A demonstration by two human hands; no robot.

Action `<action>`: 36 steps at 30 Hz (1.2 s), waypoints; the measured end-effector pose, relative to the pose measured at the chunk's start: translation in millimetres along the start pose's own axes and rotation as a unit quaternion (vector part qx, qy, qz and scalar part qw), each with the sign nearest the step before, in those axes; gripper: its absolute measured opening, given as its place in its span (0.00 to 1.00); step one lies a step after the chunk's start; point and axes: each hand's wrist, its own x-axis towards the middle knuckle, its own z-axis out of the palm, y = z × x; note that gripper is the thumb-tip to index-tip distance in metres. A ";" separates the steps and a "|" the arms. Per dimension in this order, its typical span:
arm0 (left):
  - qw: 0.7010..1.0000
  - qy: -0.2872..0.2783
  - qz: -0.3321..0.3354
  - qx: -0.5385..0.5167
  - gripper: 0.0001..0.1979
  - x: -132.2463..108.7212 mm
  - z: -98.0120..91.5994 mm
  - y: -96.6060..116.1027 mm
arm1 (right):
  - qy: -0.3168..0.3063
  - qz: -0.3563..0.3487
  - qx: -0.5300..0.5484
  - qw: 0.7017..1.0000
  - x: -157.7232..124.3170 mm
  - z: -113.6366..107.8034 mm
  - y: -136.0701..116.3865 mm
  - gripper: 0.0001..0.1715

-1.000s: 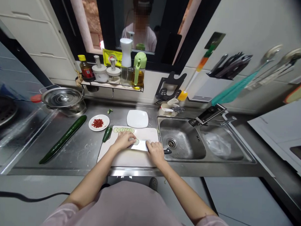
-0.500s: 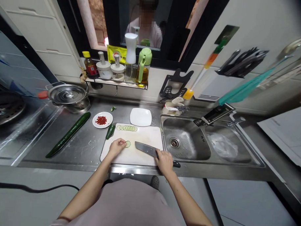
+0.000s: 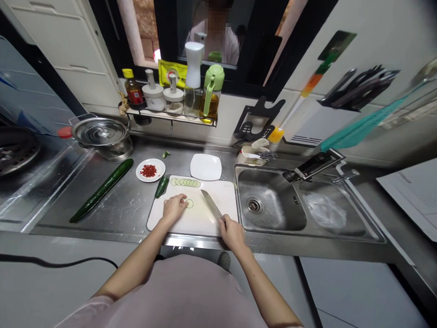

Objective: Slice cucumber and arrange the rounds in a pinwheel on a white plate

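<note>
On the white cutting board [image 3: 198, 225], my left hand [image 3: 174, 208] rests with its fingers slightly apart, the tips at the left edge of a thin cucumber slice [image 3: 190, 204] lying flat. My right hand [image 3: 233, 231] is wrapped round the handle of a kitchen knife [image 3: 212, 205], whose blade points up and left above the board, apart from the slice. Along the board's far edge runs a row of overlapping cucumber slices [image 3: 185, 182]. A short cut piece of cucumber [image 3: 162, 187] lies at the board's upper left corner.
A whole cucumber [image 3: 102, 190] lies on the steel counter to the left. Beyond the board are a plate of chopped red pieces [image 3: 139, 176] and a white square plate [image 3: 206, 167]. At right is the sink [image 3: 274, 223]; a lidded pot [image 3: 115, 151] stands at the back left.
The knife has swung from nearly level to a steeper slant, its tip now nearer the slice row. My left fingers have loosened from a pinch, and the slice lies slightly further up the board.
</note>
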 end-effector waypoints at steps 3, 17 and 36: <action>1.000 0.012 -0.008 0.021 0.13 -3.0 -4.1 -4.2 | -0.018 -0.022 -0.008 1.000 -1.7 -3.5 -7.2 0.17; 0.998 -0.002 -0.035 0.047 0.09 10.7 2.3 5.1 | -0.072 -0.074 -0.043 0.994 -1.3 -4.7 -28.7 0.15; 0.998 -0.007 -0.044 0.035 0.09 13.4 1.5 2.7 | -0.122 -0.094 -0.069 0.986 0.4 -4.4 -39.6 0.17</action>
